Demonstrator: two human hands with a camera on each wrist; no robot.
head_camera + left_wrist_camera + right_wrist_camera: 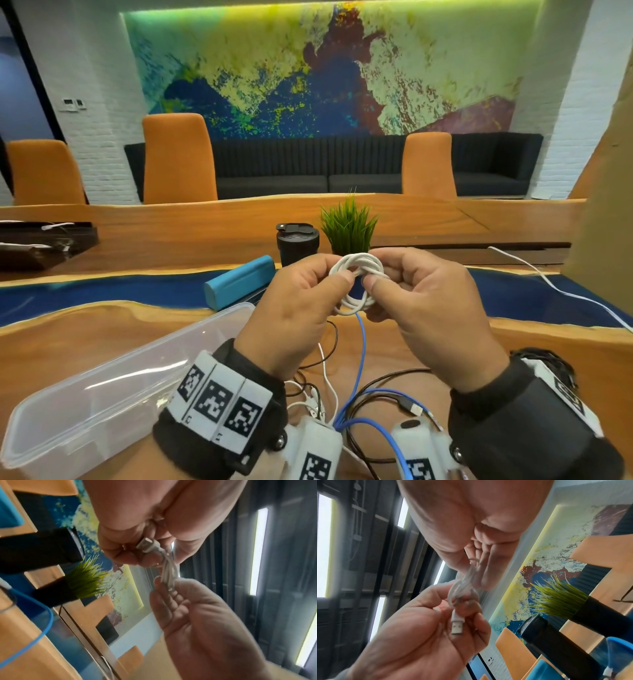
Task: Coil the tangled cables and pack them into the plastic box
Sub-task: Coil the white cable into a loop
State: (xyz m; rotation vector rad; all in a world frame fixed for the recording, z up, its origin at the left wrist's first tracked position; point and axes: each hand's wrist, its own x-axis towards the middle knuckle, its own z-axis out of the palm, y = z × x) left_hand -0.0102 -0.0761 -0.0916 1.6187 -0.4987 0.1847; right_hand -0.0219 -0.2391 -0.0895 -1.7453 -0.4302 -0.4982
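Both hands meet in the air above the table (113, 342), fingers curled and pinching one white cable coil (359, 270) between them. The left hand (298, 308) grips the coil's left side with thumb over the strands; the right hand (421, 308) pinches the right side. In the head view the coil stands roughly upright, its loops facing the person. In the right wrist view the coil's USB plug (457, 626) points down into the left palm, and the bundled strands run lengthwise from one hand's fingers to the other's.

Directly below the grip a blue cable (361, 349) hangs or rises toward the hands; whether it touches the coil cannot be told. It runs down into a loose tangle of black, white and blue cables (342, 401) lying on the table between the wrists. Left of and below the grip sits the clear plastic box (102, 394), open. Just beyond the left hand lies a blue case (239, 284); behind the grip stand a black lidded cup (296, 243) and a small green plant (347, 222), partly hidden by the hands. To the right another white cable (548, 284) trails across the table. The wrist bands (219, 401) bear black-and-white square markers; no readable writing shows.
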